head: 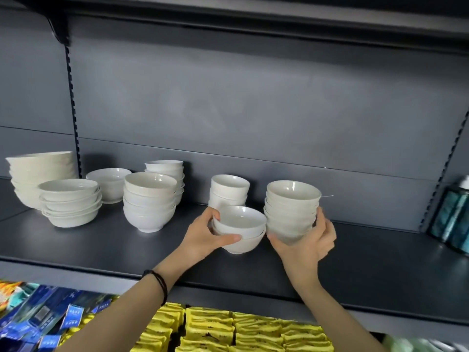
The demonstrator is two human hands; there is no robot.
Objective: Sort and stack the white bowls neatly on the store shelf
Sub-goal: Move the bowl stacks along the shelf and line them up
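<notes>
Head view: mid-sorting, gripping a two-bowl stack (241, 229) with the left hand (205, 235) and the taller stack (291, 212) just beside it with the right hand (309, 240), midway along the shelf (101, 247). Next, likely: nesting the pair squarely where sizes match, rims level

Arms outstretched, left hand (206, 233) round short bowl stack (241, 223), right hand (312, 240) round tall bowl stack (291, 207).

Yellow packets (228, 329) and blue packets (38, 321) lie below; teal bottles (451, 219) stand far right.
</notes>
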